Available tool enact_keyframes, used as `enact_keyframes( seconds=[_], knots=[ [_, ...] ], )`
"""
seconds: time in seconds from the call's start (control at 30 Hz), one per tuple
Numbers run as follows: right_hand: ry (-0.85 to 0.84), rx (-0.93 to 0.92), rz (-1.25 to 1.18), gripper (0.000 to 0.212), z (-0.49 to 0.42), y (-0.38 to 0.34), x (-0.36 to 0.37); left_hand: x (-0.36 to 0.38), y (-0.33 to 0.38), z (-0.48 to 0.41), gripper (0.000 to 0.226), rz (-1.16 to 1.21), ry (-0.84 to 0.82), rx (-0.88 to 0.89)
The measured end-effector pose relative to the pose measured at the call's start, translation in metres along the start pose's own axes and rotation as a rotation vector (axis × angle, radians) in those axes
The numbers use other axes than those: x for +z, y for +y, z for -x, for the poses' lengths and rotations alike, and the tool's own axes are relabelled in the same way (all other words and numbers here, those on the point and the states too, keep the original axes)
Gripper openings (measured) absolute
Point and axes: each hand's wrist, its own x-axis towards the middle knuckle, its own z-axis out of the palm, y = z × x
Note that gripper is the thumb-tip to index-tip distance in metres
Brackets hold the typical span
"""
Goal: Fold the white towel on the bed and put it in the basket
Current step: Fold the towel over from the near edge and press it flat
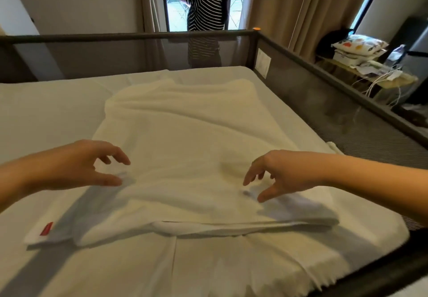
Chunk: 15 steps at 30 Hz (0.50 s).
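The white towel (185, 148) lies spread flat on the bed (41, 111), with its near edge doubled over into a thick fold. A small red tag (46, 228) shows at its near left corner. My left hand (78, 164) hovers just above the towel's left side, fingers loosely curved and holding nothing. Over the towel's right side my right hand (280, 171) hangs the same way, thumb and fingers apart with no cloth between them. No basket is in view.
A dark mesh rail (324, 102) runs along the bed's far and right sides. Beyond the far rail a person in a striped shirt (203, 12) stands at the curtains. A side table (370, 74) with pillows and cables stands at the right.
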Motion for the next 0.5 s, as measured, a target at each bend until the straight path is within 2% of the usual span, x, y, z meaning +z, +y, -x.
enact_keyframes(
  seconds=[0.13,0.27,0.5],
  knots=[
    [-0.123,0.025,0.090,0.056,0.027,0.035,0.013,0.034,0.003,0.028,0.051,-0.072,-0.070,0.041],
    [-0.243,0.015,0.140,0.057,0.044,0.057,0.019,0.072,0.009,0.050,0.048,-0.210,-0.013,0.089],
    [-0.260,-0.018,0.235,0.060,0.048,0.056,0.035,0.102,0.005,0.058,0.048,-0.240,0.082,0.089]
  ],
)
